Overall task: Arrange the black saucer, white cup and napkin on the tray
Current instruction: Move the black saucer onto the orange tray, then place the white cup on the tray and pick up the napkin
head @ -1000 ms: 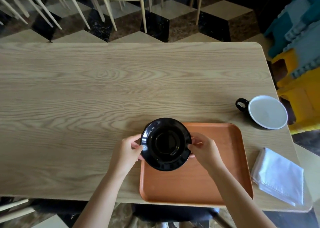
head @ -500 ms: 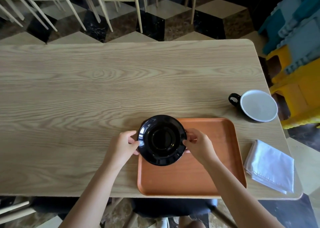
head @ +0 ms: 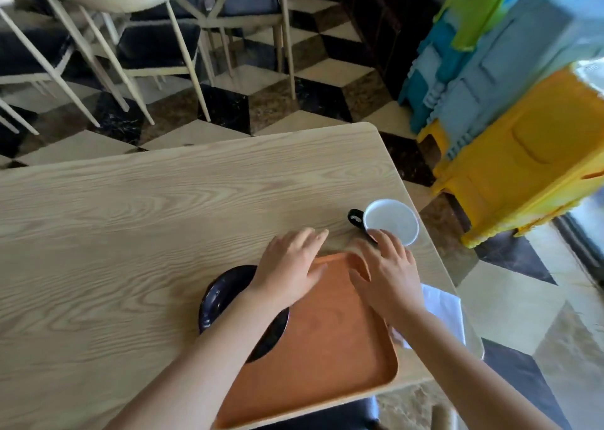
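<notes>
The black saucer (head: 222, 294) sits at the tray's (head: 327, 338) left end, its rim overhanging the tray's lip toward the desk (head: 130, 217), with the left forearm crossing over much of it; it looks set there to leave the rest of the tray free for the other two things, and since it is black it will take the cup on top. Neither hand touches it now. The left hand (head: 291, 266) hovers flat and spread, fingers wide, over the tray's far edge, holding nothing. The right hand (head: 389, 274) is also open and empty, fingers stretched out toward the desk's right edge, its fingertips just reaching the near rim of the white cup (head: 391, 222).

The cup stands upright on the desk near the far right corner, off the tray, its dark handle pointing left toward the hands, which suits a grasp from this side. It lies just beyond the right hand and near the left, so I judge that the cup is the step in hand, likely to be lifted and carried back to the saucer. The napkin (head: 446, 308) lies folded on the desk by the right edge, just beside the tray's right side and partly hidden under the right forearm, so it is close behind that hand and probably waits for last
</notes>
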`<move>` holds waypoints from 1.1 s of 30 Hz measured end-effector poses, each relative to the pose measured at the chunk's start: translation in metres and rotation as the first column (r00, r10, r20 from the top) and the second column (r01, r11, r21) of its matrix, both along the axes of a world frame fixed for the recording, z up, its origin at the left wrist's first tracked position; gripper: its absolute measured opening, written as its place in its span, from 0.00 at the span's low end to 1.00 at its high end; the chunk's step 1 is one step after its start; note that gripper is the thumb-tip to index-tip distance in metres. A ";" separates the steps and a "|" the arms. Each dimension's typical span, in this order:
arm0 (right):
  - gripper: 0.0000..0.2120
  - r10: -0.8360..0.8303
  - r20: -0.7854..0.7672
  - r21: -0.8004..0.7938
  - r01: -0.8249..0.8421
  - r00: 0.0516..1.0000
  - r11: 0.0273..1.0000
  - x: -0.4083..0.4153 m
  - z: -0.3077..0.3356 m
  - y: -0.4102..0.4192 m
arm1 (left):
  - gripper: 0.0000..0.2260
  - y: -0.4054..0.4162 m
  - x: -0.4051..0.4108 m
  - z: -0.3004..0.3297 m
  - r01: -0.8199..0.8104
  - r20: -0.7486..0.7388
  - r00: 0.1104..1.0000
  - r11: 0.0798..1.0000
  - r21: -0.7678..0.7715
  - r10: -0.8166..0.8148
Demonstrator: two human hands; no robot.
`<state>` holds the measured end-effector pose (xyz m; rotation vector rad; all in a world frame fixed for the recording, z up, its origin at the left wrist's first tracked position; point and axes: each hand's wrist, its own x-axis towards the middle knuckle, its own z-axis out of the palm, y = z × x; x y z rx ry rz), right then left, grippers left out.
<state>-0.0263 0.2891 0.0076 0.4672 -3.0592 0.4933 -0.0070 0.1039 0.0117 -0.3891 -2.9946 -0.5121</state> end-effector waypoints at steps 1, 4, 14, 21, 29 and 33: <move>0.24 -0.042 0.003 0.020 0.042 0.999 0.999 -0.007 0.000 0.013 | 0.24 0.006 -0.010 0.000 0.015 -0.007 1.000 1.000 -0.006 -0.015; 0.31 -0.138 0.044 0.083 0.134 0.990 0.988 -0.033 -0.004 0.048 | 0.27 0.020 -0.035 -0.007 0.058 -0.002 0.998 0.997 -0.051 -0.058; 0.31 -0.108 0.196 0.036 0.103 0.975 0.994 -0.077 -0.037 0.079 | 0.31 0.070 -0.105 -0.043 0.210 0.255 0.955 0.952 -0.223 -0.151; 0.32 -0.076 0.161 -0.039 0.083 0.984 0.996 -0.081 -0.035 0.082 | 0.24 0.072 -0.111 -0.041 0.153 0.167 0.975 0.988 -0.032 -0.146; 0.41 0.074 0.101 -0.183 -0.055 0.992 0.982 -0.062 -0.008 0.063 | 0.23 0.035 -0.059 -0.024 0.033 -0.004 0.999 0.991 0.132 -0.033; 0.50 0.136 0.209 -0.193 -0.095 0.968 0.977 -0.048 -0.010 0.046 | 0.21 0.019 -0.021 -0.027 -0.047 -0.007 0.999 0.989 0.139 0.049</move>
